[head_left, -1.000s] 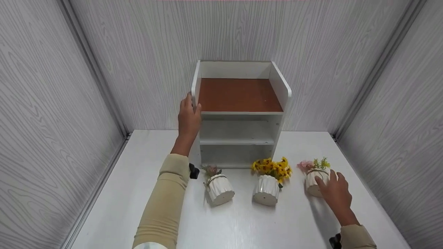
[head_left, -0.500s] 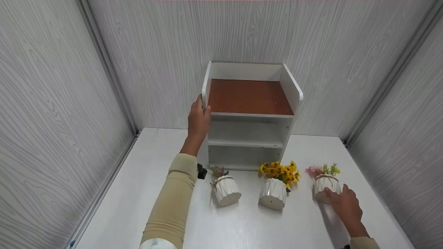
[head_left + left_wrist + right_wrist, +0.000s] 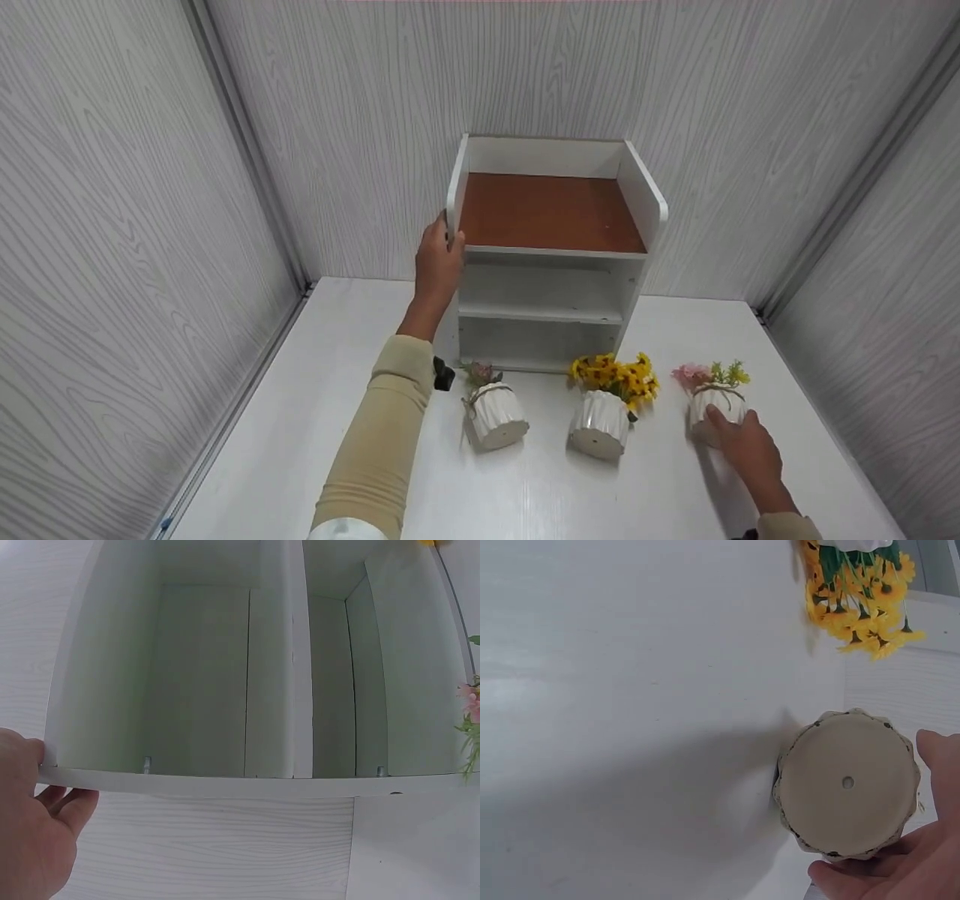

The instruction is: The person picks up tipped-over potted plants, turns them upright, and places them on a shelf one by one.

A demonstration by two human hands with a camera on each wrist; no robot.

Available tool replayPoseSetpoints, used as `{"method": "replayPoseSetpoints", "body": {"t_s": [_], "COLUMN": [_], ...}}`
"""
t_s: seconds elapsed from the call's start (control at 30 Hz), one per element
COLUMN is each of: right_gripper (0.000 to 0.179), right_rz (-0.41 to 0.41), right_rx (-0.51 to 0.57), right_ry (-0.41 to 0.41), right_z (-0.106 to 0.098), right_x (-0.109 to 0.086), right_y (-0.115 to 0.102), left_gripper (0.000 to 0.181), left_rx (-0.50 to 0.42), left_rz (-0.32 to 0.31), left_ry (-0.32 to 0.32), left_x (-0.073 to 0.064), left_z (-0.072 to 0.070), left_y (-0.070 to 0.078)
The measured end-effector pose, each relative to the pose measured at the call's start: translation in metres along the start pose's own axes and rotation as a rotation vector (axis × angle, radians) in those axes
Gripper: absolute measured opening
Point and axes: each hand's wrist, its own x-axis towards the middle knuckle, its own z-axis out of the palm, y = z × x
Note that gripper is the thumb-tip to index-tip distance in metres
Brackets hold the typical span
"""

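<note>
My left hand (image 3: 439,264) grips the front edge of the left side panel of a small white shelf unit (image 3: 553,254). In the left wrist view the thumb (image 3: 34,746) lies on the inner face and fingers show past the outer face. My right hand (image 3: 752,452) holds a white fluted flowerpot (image 3: 724,401) with pink and yellow-green artificial flowers, lying on its side at the right. Its round base (image 3: 846,810) faces the right wrist camera, with thumb and fingers on either side of the pot.
Two more white pots lie on the table (image 3: 540,499): one with yellow flowers (image 3: 615,377) before the shelf unit, one with a dusky pink flower (image 3: 499,416) to its left. Grey wood-grain walls (image 3: 360,150) enclose the table behind and at both sides.
My right hand has come down and its fingers have moved in round the right-hand pot. The left hand keeps its hold on the shelf unit. The head view has turned slightly left.
</note>
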Motion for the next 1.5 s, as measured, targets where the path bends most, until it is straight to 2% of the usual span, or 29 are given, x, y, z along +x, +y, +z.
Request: {"method": "replayPoseSetpoints", "body": {"t_s": [0.33, 0.5, 0.67, 0.83, 0.93, 1.03, 1.3, 1.5], "right_gripper": [0.108, 0.103, 0.097, 0.079, 0.076, 0.078, 0.068, 0.088], "right_rz": [-0.017, -0.012, 0.010, 0.042, 0.063, 0.067, 0.056, 0.063], "right_rx": [0.035, 0.102, 0.170, 0.202, 0.206, 0.205, 0.201, 0.272], "right_ry": [0.069, 0.123, 0.205, 0.315, 0.344, 0.352, 0.389, 0.316], "right_z": [0.005, 0.016, 0.028, 0.040, 0.045, 0.047, 0.048, 0.047], "right_x": [-0.004, -0.011, -0.018, -0.024, -0.028, -0.032, -0.045, -0.050], "right_y": [-0.003, -0.004, -0.004, -0.003, -0.003, -0.003, -0.001, 0.003], "left_gripper": [0.054, 0.052, 0.050, 0.050, 0.051, 0.052, 0.052, 0.054], "left_rx": [-0.019, 0.009, 0.002, -0.018, -0.030, -0.044, -0.067, -0.062], "left_rz": [-0.013, 0.003, 0.020, 0.028, 0.020, 0.010, -0.012, -0.010], "left_ry": [-0.009, 0.000, 0.015, 0.011, 0.002, -0.005, -0.016, -0.010], "left_x": [0.000, 0.001, 0.001, 0.000, 0.000, 0.000, 0.001, 0.001], "left_z": [0.001, 0.000, 0.001, 0.000, 0.000, 0.000, -0.001, 0.001], "left_y": [-0.002, -0.002, -0.002, -0.004, -0.004, -0.004, -0.002, -0.002]}}
